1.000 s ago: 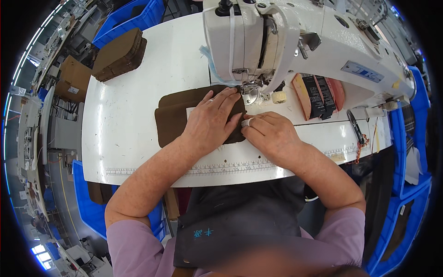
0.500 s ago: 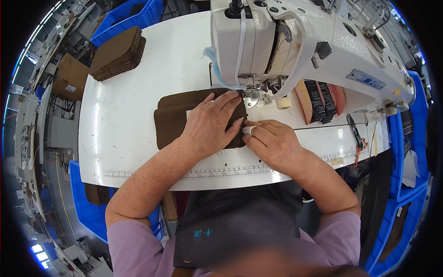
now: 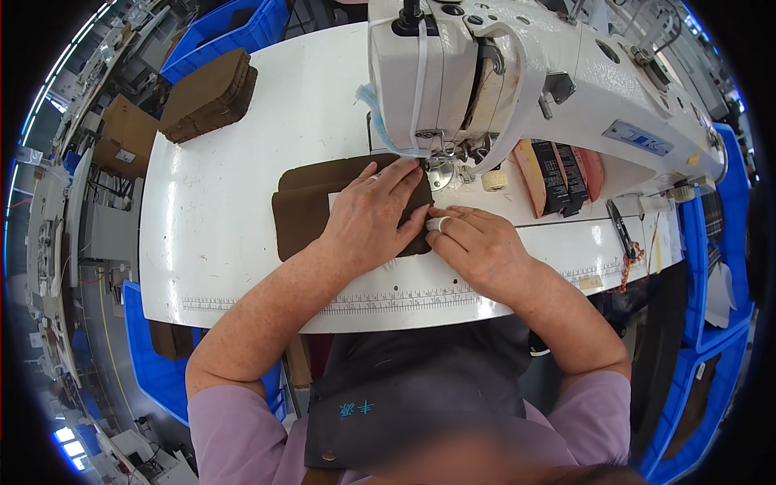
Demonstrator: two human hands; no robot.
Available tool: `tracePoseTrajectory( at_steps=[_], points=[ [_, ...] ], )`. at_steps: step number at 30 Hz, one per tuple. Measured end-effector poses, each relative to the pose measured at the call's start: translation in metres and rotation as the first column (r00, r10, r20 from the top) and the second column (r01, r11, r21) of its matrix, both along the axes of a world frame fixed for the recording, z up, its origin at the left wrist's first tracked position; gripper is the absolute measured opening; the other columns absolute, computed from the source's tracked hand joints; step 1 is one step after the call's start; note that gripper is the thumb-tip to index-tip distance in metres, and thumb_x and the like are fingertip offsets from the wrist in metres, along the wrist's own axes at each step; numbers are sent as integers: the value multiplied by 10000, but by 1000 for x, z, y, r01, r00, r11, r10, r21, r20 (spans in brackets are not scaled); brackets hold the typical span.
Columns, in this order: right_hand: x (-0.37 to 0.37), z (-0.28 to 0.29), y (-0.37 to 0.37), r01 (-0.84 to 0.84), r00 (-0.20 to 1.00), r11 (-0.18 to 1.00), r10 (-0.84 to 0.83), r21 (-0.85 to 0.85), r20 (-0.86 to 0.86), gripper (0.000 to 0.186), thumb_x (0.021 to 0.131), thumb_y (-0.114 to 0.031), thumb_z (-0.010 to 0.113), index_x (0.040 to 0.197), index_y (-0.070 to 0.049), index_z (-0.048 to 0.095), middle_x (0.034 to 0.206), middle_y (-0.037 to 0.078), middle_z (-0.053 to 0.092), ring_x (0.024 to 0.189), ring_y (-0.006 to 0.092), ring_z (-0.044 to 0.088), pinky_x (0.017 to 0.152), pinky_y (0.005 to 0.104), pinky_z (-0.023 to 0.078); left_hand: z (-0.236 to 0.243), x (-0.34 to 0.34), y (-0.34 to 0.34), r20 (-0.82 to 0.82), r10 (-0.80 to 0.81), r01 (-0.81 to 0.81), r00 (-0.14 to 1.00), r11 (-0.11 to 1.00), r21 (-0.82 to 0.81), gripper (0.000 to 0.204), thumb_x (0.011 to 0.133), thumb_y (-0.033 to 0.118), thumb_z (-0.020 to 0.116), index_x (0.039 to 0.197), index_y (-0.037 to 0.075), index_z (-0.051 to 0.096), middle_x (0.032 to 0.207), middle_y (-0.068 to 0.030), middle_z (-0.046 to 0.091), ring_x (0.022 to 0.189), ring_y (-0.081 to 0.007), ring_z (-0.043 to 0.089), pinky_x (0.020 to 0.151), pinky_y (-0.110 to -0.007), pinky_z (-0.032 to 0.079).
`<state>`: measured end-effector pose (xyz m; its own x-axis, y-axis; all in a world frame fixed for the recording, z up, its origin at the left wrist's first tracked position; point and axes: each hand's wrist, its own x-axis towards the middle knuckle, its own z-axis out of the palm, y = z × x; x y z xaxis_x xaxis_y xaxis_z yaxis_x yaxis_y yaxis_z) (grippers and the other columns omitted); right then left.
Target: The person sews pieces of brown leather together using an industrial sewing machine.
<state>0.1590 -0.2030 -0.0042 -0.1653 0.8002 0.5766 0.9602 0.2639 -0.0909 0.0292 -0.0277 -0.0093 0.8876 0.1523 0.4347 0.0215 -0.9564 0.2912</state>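
A folded brown fabric piece lies on the white sewing table, its right edge beside the needle area of a white sewing machine. My left hand rests flat on top of it, fingers stretched toward the presser foot and thumb near the right edge. A small white label shows partly from under that hand. My right hand has its thumb and fingers closed on the fabric's right edge, below the needle plate. A white wrap or ring circles one of its fingers.
Stacked brown pieces sit at the far left of the table. Right of the needle lie black printed labels in a reddish holder and thread snips. A ruler strip runs along the front edge. Blue bins stand around the table.
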Motion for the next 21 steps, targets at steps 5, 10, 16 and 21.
tracePoseTrajectory(
  at_steps=[5, 10, 16, 21],
  points=[
    [1, -1, 2, 21, 1000, 1000, -21, 17, 4, 199, 719, -85, 683, 902, -22, 639, 911, 103, 642, 879, 246, 715, 892, 378, 619, 0, 3, 1, 17, -6, 6, 1000, 1000, -28, 393, 870, 168, 771, 1187, -57, 712, 1310, -142, 662, 1106, -348, 695, 976, -420, 576],
    [3, -2, 5, 22, 1000, 1000, -22, 14, -17, 187, 720, -81, 679, 894, -27, 634, 893, 102, 632, 866, 247, 707, 894, 377, 616, -1, 6, 4, 32, -8, 9, 999, 999, -32, 403, 858, 167, 785, 1179, -66, 718, 1306, -154, 671, 1120, -371, 688, 932, -415, 589],
    [4, -2, 5, 9, 1000, 1000, -9, 8, -24, 185, 724, -83, 673, 894, -25, 628, 892, 107, 633, 864, 258, 701, 871, 378, 611, 1, 6, 4, 15, -8, 9, 1000, 998, -69, 405, 856, 166, 788, 1182, -64, 721, 1304, -173, 673, 1155, -384, 678, 930, -425, 588],
    [5, -3, 5, 18, 1000, 1000, -18, -12, 0, 186, 727, -89, 672, 895, -27, 620, 895, 111, 636, 888, 269, 702, 874, 382, 609, 0, 7, 6, 16, -18, 19, 1000, 997, -70, 401, 872, 189, 785, 1186, -52, 726, 1295, -187, 677, 1196, -394, 667, 970, -427, 578]
  ],
)
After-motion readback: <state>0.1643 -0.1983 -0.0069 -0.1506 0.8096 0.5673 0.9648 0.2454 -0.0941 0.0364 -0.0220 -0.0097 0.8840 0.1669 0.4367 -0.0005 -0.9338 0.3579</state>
